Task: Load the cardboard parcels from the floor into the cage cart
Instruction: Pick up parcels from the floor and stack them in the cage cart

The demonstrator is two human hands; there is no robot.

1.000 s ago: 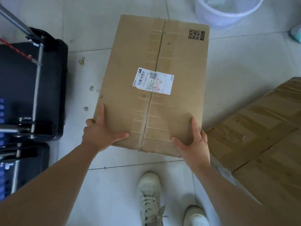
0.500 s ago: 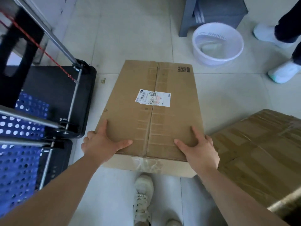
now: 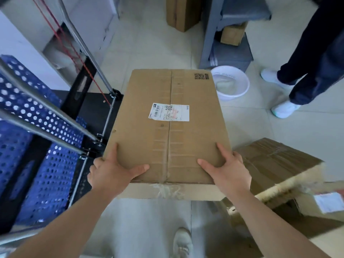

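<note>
Nearest the camera, the left hand and the right hand grip the near corners of a cardboard parcel, with thumbs spread over its top. It seems lifted, just beside the cage cart and not yet inside. Other parcels wait on the floor at the right, so most of the loading seems left.

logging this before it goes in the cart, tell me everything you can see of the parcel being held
The parcel is a flat, rectangular brown cardboard box; its top flaps meet at a centre seam under clear tape that wraps onto the near side. A white shipping label sits mid-top, a printed code at the far right corner. It is held roughly level; the left hand and right hand grip its near corners, thumbs on top.
</note>
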